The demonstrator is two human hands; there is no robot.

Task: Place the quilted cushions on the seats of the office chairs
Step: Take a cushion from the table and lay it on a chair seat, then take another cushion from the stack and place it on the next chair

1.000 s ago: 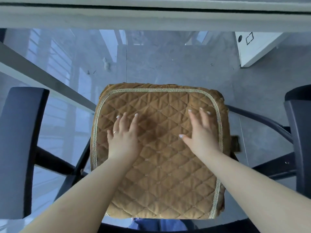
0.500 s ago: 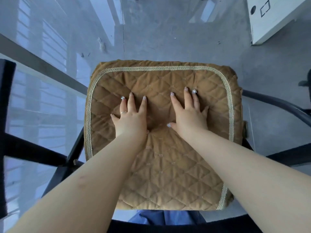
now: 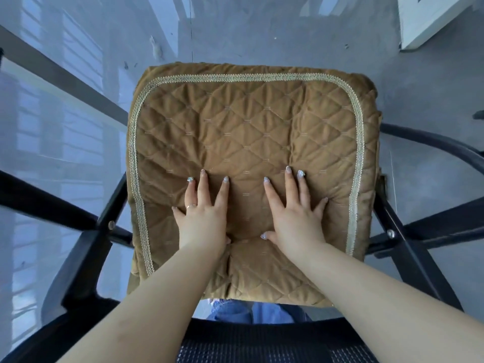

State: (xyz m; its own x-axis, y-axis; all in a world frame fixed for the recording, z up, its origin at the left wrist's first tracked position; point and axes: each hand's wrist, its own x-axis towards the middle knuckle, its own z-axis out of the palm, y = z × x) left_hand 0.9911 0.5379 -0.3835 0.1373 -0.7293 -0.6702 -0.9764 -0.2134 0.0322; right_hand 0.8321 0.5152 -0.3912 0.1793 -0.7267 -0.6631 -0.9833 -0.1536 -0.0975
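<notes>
Left hand [image 3: 203, 218] and right hand [image 3: 296, 218] pressed flat, fingers [image 3: 201, 187] splayed

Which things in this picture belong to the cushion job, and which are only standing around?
Belonging to the job:
cushion
chair
left hand, flat on the cushion
right hand, flat on the cushion

Only standing around:
white box
floor

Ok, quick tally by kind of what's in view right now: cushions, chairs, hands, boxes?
Brown quilted cushion: 1
Black mesh-backed office chair: 1
Hands pressed flat on it: 2, left hand, right hand
White box on the floor: 1
Total: 5
</notes>
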